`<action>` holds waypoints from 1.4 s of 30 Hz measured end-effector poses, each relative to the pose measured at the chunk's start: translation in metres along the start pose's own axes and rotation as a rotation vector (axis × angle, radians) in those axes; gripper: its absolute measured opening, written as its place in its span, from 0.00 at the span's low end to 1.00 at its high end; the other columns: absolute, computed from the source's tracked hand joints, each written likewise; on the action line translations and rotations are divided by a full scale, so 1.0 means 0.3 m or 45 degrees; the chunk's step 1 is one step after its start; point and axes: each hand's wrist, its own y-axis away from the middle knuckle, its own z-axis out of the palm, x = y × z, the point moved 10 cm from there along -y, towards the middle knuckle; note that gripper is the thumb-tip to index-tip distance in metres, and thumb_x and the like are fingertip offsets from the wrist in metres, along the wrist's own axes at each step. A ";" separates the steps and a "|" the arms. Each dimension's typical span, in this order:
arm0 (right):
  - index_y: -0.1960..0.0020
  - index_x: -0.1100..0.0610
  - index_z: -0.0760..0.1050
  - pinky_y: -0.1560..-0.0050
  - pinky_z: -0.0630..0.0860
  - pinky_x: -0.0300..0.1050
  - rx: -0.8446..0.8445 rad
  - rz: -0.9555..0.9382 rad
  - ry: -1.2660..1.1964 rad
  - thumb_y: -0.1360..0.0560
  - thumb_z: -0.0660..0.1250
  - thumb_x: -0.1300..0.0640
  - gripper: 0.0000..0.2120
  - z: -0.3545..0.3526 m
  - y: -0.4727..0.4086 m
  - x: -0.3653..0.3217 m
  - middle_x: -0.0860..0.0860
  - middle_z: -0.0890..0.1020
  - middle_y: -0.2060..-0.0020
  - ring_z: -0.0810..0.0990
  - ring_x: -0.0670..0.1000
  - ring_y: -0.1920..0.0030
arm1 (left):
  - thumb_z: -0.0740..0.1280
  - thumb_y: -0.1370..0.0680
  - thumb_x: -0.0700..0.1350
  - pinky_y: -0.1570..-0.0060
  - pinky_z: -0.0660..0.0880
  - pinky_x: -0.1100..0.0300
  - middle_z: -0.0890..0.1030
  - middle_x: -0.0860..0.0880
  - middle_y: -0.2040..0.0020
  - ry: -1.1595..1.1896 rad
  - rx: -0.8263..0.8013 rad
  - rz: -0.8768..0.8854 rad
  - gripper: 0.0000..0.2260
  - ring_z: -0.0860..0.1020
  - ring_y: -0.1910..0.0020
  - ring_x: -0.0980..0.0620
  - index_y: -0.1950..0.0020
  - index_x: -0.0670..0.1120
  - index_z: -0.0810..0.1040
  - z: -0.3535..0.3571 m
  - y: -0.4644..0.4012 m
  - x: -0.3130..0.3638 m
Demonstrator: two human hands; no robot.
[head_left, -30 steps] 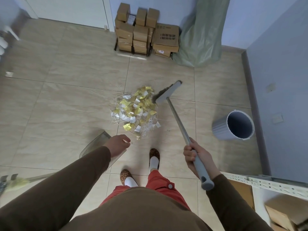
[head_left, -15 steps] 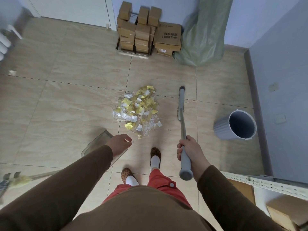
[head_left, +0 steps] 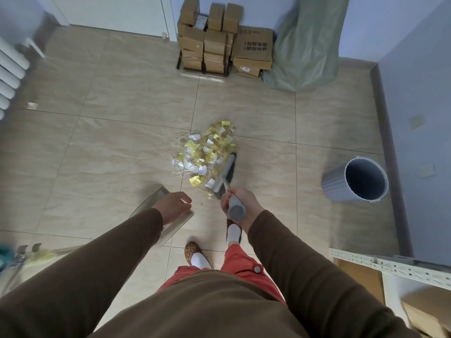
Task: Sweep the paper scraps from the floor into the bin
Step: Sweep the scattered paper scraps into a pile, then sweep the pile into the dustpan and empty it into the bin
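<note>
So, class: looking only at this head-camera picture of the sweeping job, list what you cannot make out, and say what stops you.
- Dustpan, head view: the left hand and sleeve cover its middle; whether the fingers touch it is unclear.
- Broom bristles: mostly hidden by the broom head and the paper scraps.
- Bin: its inside is too dark to show any contents.
- Blurred objects at the left edge: cut off, unidentifiable.

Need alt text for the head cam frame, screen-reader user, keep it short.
A person's right hand holds a broom against a pile of yellow and white paper scraps on a tiled floor. The left hand hovers over a clear dustpan, and a grey bin stands to the right.
</note>
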 end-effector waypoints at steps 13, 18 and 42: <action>0.58 0.59 0.68 0.82 0.72 0.35 -0.124 0.139 -0.371 0.20 0.58 0.61 0.08 -0.016 0.318 0.034 0.50 0.70 0.72 0.71 0.44 0.81 | 0.67 0.21 0.46 0.40 0.76 0.49 0.83 0.46 0.44 0.002 0.114 0.062 0.09 0.81 0.47 0.48 0.42 0.49 0.80 -0.161 0.064 0.023; 0.53 0.59 0.67 0.82 0.72 0.37 -0.187 0.112 -0.253 0.20 0.59 0.62 0.03 0.073 0.348 0.064 0.51 0.71 0.72 0.72 0.45 0.80 | 0.67 0.20 0.48 0.42 0.73 0.56 0.81 0.50 0.42 -0.071 0.166 0.105 0.11 0.79 0.44 0.51 0.38 0.50 0.79 -0.300 0.154 0.022; 0.50 0.58 0.66 0.80 0.74 0.34 -0.351 0.233 0.211 0.20 0.58 0.64 0.02 0.392 0.364 0.312 0.50 0.69 0.75 0.72 0.44 0.79 | 0.82 0.36 0.50 0.42 0.79 0.48 0.78 0.45 0.39 0.006 0.193 -0.585 0.42 0.81 0.46 0.42 0.26 0.50 0.67 -0.553 0.729 -0.761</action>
